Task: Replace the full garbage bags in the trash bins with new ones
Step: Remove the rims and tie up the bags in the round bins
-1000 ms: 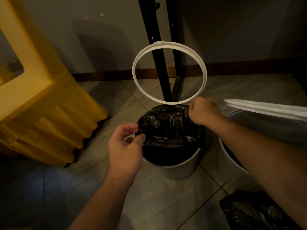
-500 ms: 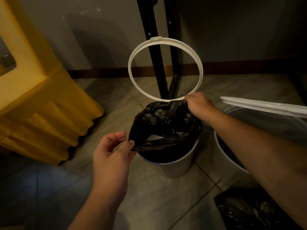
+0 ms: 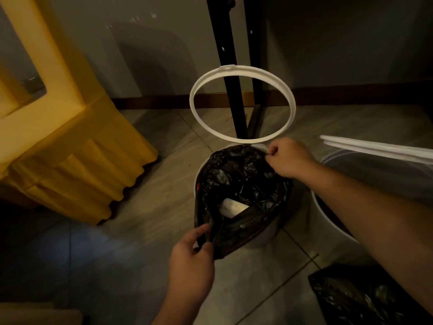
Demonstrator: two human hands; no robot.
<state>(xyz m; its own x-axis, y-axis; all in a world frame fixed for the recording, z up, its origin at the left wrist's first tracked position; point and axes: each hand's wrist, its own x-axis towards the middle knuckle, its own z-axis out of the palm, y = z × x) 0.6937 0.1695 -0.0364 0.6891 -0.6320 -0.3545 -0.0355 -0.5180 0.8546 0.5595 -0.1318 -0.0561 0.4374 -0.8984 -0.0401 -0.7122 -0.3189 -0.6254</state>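
Observation:
A small white trash bin (image 3: pixel 264 235) stands on the tiled floor at centre, with its white retaining ring (image 3: pixel 194 113) flipped up behind it. A black garbage bag (image 3: pixel 243 181) fills the bin, and a white scrap (image 3: pixel 233 207) shows inside it. My left hand (image 3: pixel 192 261) pinches the bag's near edge and holds it out over the bin's front rim. My right hand (image 3: pixel 288 160) grips the bag's far edge at the back right of the rim.
A second white bin (image 3: pixel 328 216) with its ring (image 3: pixel 375 148) raised stands at the right. Another black bag (image 3: pixel 360 299) lies on the floor at bottom right. A yellow-draped table (image 3: pixel 77 165) is at the left; black stand legs (image 3: pixel 232 73) rise behind the bin.
My left hand has pulled the bag's near edge toward me and down over the front rim. The bag's mouth has spread wider. My right hand stayed at the far edge.

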